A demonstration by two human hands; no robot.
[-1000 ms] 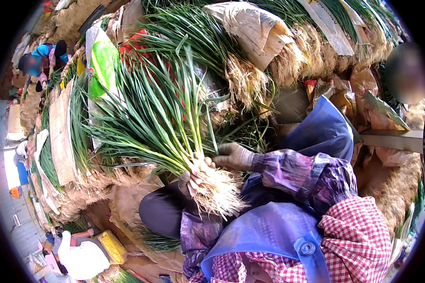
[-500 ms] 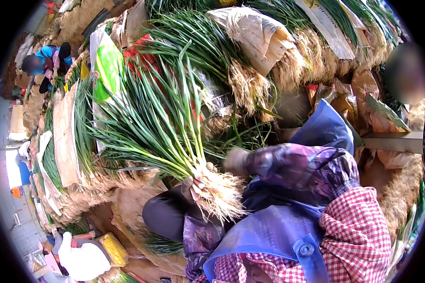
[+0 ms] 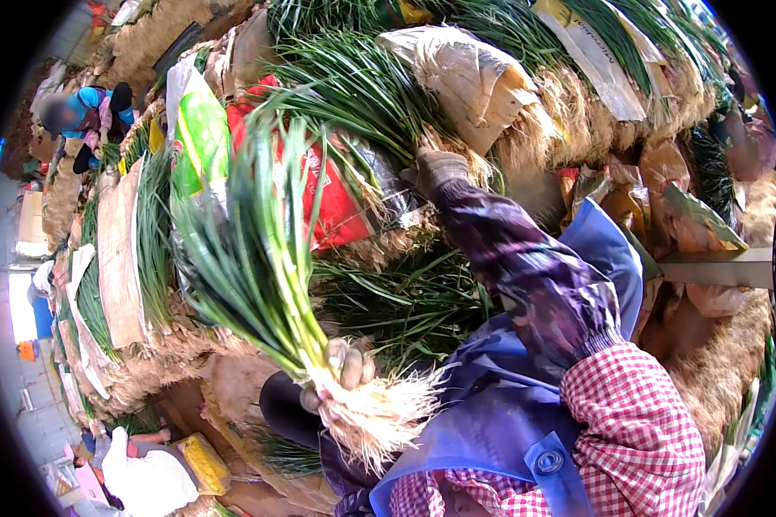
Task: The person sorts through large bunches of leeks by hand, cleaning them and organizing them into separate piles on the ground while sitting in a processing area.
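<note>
My gloved left hand (image 3: 343, 369) is closed around a bunch of green onions (image 3: 259, 258) just above its white roots (image 3: 379, 418). The leaves fan up and to the left. My right arm, in a purple patterned sleeve (image 3: 526, 276), stretches up to the stacked pile. There my gloved right hand (image 3: 440, 168) rests among the roots of a paper-wrapped bundle (image 3: 466, 77). Its fingers are buried in the stalks, so its grip is hidden. A blue apron (image 3: 491, 431) and a red checked sleeve (image 3: 638, 431) fill the lower right.
Bundles of green onions wrapped in brown paper (image 3: 121, 250) are stacked on all sides. A red bag (image 3: 336, 207) and a green-and-white bag (image 3: 200, 129) lie among them. One person in blue (image 3: 82, 112) crouches top left, another in white (image 3: 147, 482) bottom left.
My right hand has left the root end of the held bunch and reached up to the pile. The bunch in my left hand has tilted more upright and closer.
</note>
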